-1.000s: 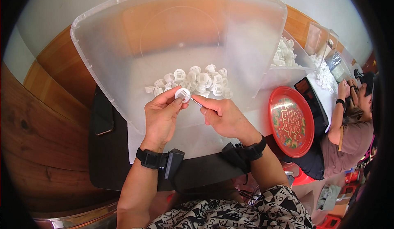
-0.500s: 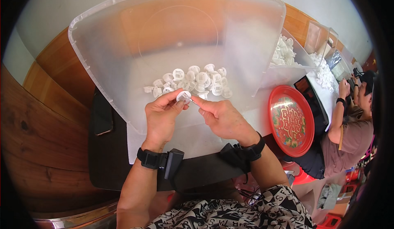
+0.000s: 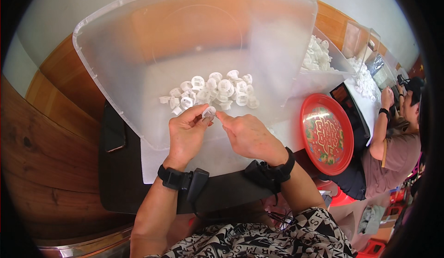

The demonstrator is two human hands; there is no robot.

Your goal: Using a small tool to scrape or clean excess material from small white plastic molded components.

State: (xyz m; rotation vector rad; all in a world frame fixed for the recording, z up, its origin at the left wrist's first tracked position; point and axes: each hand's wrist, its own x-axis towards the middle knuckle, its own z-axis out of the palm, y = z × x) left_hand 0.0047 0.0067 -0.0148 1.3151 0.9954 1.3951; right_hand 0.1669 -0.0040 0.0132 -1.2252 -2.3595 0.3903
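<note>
Between the thumb and fingers of my left hand (image 3: 185, 135) is a small round white plastic part (image 3: 209, 111), tilted on its side. My right hand (image 3: 253, 135) is closed, its fingertips pressed against the part's right edge. Whatever those fingers pinch is too small and covered to make out. Just beyond both hands, a loose heap of similar white plastic parts (image 3: 225, 86) lies in a large clear plastic bin (image 3: 111, 82), tipped with its open side toward me.
A red round tray (image 3: 342, 118) with a patterned centre stands to the right. Behind it, another clear bin (image 3: 296, 86) holds many white pieces. Further right, a person (image 3: 391, 158) sits near a white heap (image 3: 366, 84). A dark phone-like slab (image 3: 115, 140) lies at the left.
The white part has turned in my left hand and shows its face less flatly. My right fingertips have come closer against it. The whole view has shifted slightly.
</note>
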